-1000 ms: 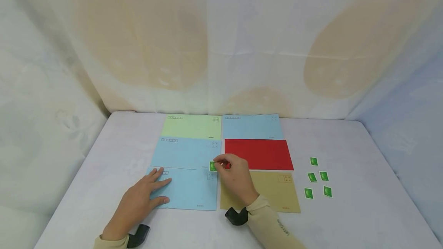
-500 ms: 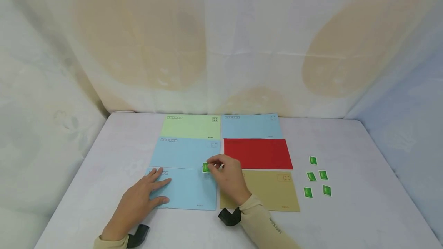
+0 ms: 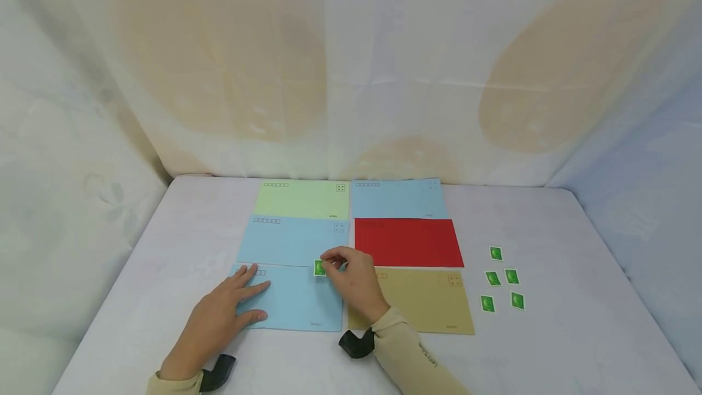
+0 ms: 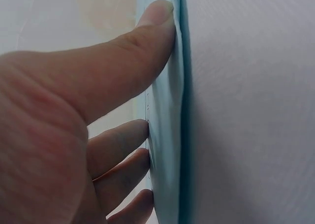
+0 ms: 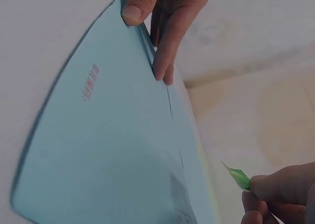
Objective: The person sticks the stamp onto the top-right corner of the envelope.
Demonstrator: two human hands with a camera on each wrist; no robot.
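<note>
My right hand (image 3: 356, 283) pinches a small green postage stamp with a white border (image 3: 319, 268) between thumb and fingertips. It is above the upper right part of the front-left blue envelope (image 3: 296, 303). In the right wrist view the stamp (image 5: 238, 177) looks bent and is held apart from the blue envelope (image 5: 93, 145). With fingers spread, my left hand (image 3: 219, 316) rests on that envelope's left end. The left wrist view shows its thumb and fingertips touching the blue paper (image 4: 167, 135). My right hand hides part of the tan envelope (image 3: 422, 303).
Behind lie a middle blue envelope (image 3: 296, 242), a green one (image 3: 301, 200), another blue one (image 3: 400, 200) and a red one (image 3: 408, 242). Several loose green stamps (image 3: 493, 278) lie on the white table (image 3: 576, 322) at the right. A patterned curtain (image 3: 351, 78) stands behind.
My right hand has moved left with the stamp, from near the gap between the envelope columns to over the front-left blue envelope. My left hand has stayed in place.
</note>
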